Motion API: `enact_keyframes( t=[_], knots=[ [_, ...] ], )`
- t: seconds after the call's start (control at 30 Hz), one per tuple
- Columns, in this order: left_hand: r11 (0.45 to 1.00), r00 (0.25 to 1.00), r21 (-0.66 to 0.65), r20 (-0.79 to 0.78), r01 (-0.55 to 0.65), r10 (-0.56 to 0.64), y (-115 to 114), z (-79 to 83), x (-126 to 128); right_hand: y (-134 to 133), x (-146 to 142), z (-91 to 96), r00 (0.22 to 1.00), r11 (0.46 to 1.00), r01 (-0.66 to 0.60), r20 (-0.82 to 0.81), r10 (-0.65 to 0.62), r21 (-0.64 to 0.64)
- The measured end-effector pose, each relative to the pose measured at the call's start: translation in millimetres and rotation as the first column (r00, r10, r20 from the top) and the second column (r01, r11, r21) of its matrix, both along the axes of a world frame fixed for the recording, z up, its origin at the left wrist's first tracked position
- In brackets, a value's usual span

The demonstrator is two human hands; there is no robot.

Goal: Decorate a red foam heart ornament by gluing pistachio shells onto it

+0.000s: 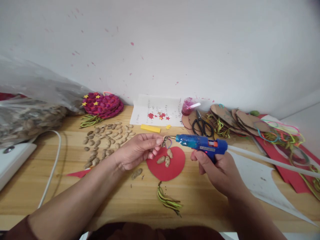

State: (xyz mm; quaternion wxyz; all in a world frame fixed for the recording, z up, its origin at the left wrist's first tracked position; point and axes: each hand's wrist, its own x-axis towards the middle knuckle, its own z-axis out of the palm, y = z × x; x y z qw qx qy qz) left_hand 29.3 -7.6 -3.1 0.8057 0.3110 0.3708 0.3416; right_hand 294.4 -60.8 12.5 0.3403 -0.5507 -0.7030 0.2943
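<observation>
My left hand (142,148) pinches a peanut shell (164,141) between thumb and fingers, over a red paper circle (157,173). In my right hand (212,170) is a blue hot glue gun (192,141), its metal nozzle at the shell; I cannot tell whether they touch. A long white glue stick (270,160) runs out of the gun's back. Several peanuts (167,161) lie on the circle. A green tassel (168,200) hangs from its near edge onto the table, and a single peanut (136,173) rests to its left.
Loose peanuts (108,143) spread at the left, near a plastic bag of peanuts (32,113) and a white cable (56,160). Behind are purple decorated discs (102,105), a paper sheet (140,113) with stars, scissors (202,126) and a cup (188,106). Cardboard discs (250,121) lie right.
</observation>
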Motion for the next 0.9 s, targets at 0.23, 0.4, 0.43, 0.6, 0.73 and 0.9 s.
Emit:
enact_keyframes(
  t=[0.23,0.4,0.43,0.6,0.73,0.9],
  knots=[
    [0.998,0.998,0.02,0.017,-0.055,0.055,0.0,-0.7,0.7,-4.3,1.4,-4.2,0.996,0.998,-0.056,-0.066,0.057,0.017],
    [0.996,0.996,0.005,0.035,-0.085,0.085,0.0,0.3,0.6,-7.1,-4.5,1.6,0.994,0.983,-0.105,0.024,0.102,0.154],
    [0.996,0.996,0.004,0.037,-0.087,0.087,0.1,0.6,0.8,-7.1,-5.7,2.7,0.995,0.979,-0.101,0.041,0.095,0.174],
    [0.996,0.996,0.006,0.035,-0.084,0.083,0.3,1.3,1.6,-5.8,-8.0,3.6,0.992,0.975,-0.085,0.109,0.064,0.207],
    [0.997,0.996,-0.001,0.032,-0.08,0.08,-0.2,0.6,1.4,-5.1,-8.5,4.3,0.989,0.971,-0.082,0.137,0.052,0.224],
    [0.996,0.996,-0.004,0.02,-0.087,0.087,-0.5,-0.4,0.8,-4.6,-10.4,6.9,0.988,0.966,-0.095,0.144,0.061,0.241]
  ],
)
